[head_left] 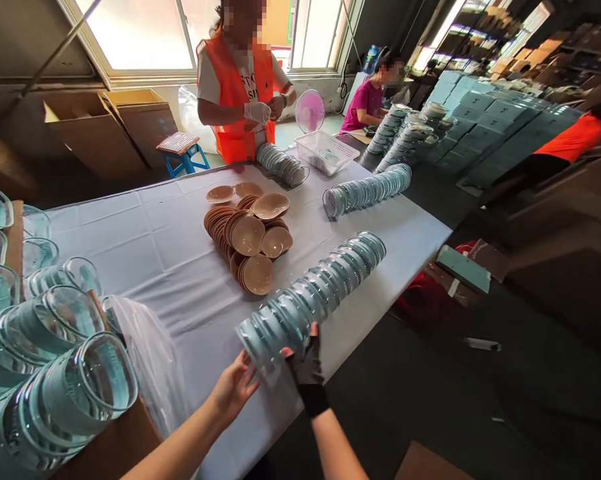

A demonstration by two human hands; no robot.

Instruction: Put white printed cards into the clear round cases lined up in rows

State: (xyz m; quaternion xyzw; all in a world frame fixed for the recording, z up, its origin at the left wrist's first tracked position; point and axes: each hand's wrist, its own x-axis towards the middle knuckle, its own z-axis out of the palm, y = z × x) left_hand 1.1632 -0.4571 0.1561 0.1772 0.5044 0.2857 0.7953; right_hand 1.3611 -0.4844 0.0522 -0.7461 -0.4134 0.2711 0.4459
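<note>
A long row of clear plastic tubs [313,297], nested on their sides with grey-blue liners, lies slantwise on the white-covered table [170,233]. My left hand [233,387] is bare and holds the near end of this row from the left, fingers curled against the rim. On the right side, my right hand [306,367] wears a dark glove with bare fingertips and grips the same row, its thumb and a finger showing on the tubs. Just beyond the row are piled glossy brown oval cups [248,237], several in nested stacks.
Open cartons of similar tubs [88,380] stand at the left edge beside a clear plastic bag [145,353]. A second tub row [368,191] and a white basket [326,152] lie farther back. A co-worker in an orange vest [240,93] stands across the table.
</note>
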